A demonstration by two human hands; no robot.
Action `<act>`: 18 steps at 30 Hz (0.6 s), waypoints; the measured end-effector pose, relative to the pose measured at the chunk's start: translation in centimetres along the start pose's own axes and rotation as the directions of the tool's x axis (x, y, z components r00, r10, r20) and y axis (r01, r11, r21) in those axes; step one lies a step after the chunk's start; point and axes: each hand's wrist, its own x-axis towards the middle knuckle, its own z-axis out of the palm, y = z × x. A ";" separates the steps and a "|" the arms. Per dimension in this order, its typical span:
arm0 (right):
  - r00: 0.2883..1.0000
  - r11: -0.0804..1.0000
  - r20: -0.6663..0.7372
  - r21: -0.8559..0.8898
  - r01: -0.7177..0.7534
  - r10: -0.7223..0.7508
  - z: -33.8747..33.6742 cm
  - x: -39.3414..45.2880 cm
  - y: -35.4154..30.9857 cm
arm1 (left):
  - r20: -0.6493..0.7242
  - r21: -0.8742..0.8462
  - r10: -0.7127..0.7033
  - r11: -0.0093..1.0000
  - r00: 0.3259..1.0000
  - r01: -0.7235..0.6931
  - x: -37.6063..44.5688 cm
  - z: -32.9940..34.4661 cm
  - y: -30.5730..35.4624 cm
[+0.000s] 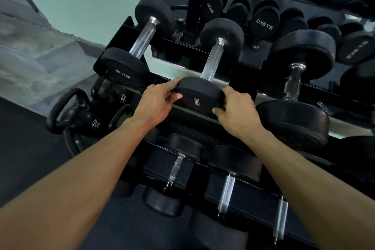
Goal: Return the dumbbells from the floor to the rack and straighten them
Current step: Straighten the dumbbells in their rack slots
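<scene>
A black 5 kg dumbbell (pixel 211 61) with a chrome handle lies across the top tier of the black rack (pixel 162 43), its near head marked "5KG". My left hand (pixel 156 103) grips the left edge of that near head. On the head's right edge, my right hand (pixel 237 113) curls its fingers round the rim. To the left, a 6 kg dumbbell (pixel 140 44) lies on the same tier. A much larger dumbbell (pixel 294 87) lies to the right.
A lower tier holds more dumbbells (pixel 178 160) with chrome handles. Black kettlebells (pixel 77 115) marked 22 kg stand at the rack's left end on the dark floor. A mirror behind the rack reflects more dumbbells (pixel 263 20).
</scene>
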 end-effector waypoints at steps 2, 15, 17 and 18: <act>1.000 1.000 0.013 -0.019 0.002 -0.002 -0.1 0.0 -0.1 | 0.014 -0.016 0.008 1.000 1.000 -0.008 0.0 -0.3 0.1; 1.000 1.000 -0.002 0.022 -0.019 0.019 0.2 -0.5 -0.1 | -0.013 -0.022 -0.016 1.000 1.000 0.016 -0.9 -0.2 1.1; 1.000 0.999 -0.006 0.037 -0.026 0.026 0.1 -0.9 -0.1 | -0.029 -0.016 -0.035 0.999 0.999 0.035 -1.2 0.1 1.5; 0.999 0.998 -0.008 0.046 -0.033 0.033 0.1 -1.3 0.0 | -0.023 -0.018 -0.046 0.999 0.999 0.045 -1.5 0.2 1.7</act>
